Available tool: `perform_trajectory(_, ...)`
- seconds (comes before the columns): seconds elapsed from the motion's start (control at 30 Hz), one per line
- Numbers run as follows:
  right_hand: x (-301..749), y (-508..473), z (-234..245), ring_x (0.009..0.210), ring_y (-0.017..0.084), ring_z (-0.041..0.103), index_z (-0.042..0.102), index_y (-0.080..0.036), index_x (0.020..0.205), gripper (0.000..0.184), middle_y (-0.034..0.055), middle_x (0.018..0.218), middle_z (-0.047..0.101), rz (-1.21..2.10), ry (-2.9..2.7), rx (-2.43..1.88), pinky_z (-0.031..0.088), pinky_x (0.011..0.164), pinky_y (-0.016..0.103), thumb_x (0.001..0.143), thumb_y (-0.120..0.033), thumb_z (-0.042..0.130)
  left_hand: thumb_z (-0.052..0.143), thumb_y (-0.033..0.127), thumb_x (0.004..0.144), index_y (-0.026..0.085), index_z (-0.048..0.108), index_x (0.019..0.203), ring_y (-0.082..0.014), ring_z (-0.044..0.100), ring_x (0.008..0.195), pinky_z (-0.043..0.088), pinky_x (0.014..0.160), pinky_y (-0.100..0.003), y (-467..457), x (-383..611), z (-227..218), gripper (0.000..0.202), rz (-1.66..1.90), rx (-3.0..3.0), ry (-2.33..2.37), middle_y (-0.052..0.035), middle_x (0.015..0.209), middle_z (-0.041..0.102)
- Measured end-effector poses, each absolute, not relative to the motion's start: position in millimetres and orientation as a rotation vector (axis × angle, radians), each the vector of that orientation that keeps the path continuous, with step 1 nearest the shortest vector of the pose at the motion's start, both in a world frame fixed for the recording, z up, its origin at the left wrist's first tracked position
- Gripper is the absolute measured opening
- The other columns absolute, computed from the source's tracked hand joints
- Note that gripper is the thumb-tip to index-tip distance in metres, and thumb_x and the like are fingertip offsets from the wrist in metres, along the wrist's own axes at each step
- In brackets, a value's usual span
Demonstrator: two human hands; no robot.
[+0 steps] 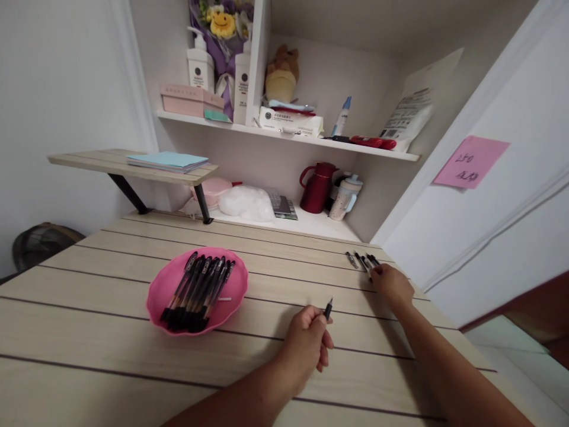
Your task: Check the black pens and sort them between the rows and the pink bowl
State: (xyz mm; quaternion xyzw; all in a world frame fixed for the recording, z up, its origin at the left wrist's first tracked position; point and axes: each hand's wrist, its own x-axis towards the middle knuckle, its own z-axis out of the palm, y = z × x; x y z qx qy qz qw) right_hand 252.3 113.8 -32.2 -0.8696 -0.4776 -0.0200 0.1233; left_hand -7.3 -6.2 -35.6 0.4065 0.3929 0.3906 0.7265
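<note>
The left hand (307,339) is closed around a black pen (328,309), whose bare, pointed tip sticks up past the thumb and index finger, aimed away from the person, while the rest of it is hidden in the fist. The hand is above the middle of the plank-patterned tabletop (284,273). Farther back, the right hand (393,288) reaches toward the table's right edge, its fingertips drawn together at the near end of a small group of short, dark pen parts (359,261); whether they pinch one or only touch it, I cannot tell. These parts lie side by side, too small to identify more closely. Well to the left of both hands, a pink scalloped dish (239,283) holds a bundle of black gel pens (200,290), lying roughly parallel, with a short white stick (225,299) beside them. Behind the dish, a raised wooden stand (93,159) bears light-blue notebooks (169,160). A dark red jug (318,188) and a pale tumbler (345,198) stand in the cubby behind the table.
</note>
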Motion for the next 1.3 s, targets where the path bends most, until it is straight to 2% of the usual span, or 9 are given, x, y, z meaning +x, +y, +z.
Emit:
perform_trajectory(0.2,255,94,-38,0.085,0.030,0.062,0.062,-0.020,0.091,0.046,0.0143,0.085,0.067,-0.026,-1.435,-2.566,0.044,0.065,0.037,0.076,-0.055,0.039,0.040,0.034,0.080,0.017,0.049,0.087,-0.0031,0.035,0.031,0.019,0.031,-0.016,-8,-8,-32,0.021,0.868,0.913,0.877,0.0056,0.055,0.048)
perform_trajectory(0.33,251,90,-38,0.085,0.031,0.061,0.062,-0.018,0.094,0.051,0.0156,0.085,0.066,-0.019,-1.433,-2.583,0.044,0.066,0.039,0.073,-0.059,0.040,0.041,0.035,0.079,0.017,0.049,0.087,-0.0028,0.036,0.031,0.018,0.031,-0.016,-8,-8,-31,0.022,0.876,0.904,0.890,0.0061,0.055,0.047)
perform_trajectory(0.7,255,94,-40,0.086,0.030,0.061,0.062,-0.019,0.090,0.045,0.0140,0.086,0.066,0.003,-1.448,-2.607,0.045,0.069,0.039,0.076,-0.054,0.037,0.042,0.037,0.078,0.017,0.050,0.088,-0.0026,0.035,0.031,0.019,0.031,-0.016,-7,-7,-32,0.024,0.873,0.899,0.888,0.0063,0.055,0.048)
perform_trajectory(0.97,256,95,-43,0.085,0.030,0.062,0.062,-0.018,0.090,0.042,0.0143,0.085,0.066,-0.039,-1.472,-2.595,0.045,0.067,0.038,0.078,-0.048,0.036,0.039,0.033,0.079,0.017,0.049,0.089,-0.0036,0.036,0.032,0.019,0.032,-0.017,-9,-9,-29,0.021,0.868,0.913,0.894,0.0056,0.055,0.048)
perform_trajectory(1.3,255,93,-41,0.084,0.029,0.062,0.062,-0.017,0.089,0.040,0.0148,0.087,0.066,-0.055,-1.481,-2.582,0.045,0.064,0.036,0.079,-0.046,0.036,0.044,0.039,0.077,0.017,0.050,0.087,-0.0033,0.036,0.031,0.019,0.032,-0.017,-8,-8,-31,0.025,0.881,0.902,0.891,0.0062,0.054,0.048)
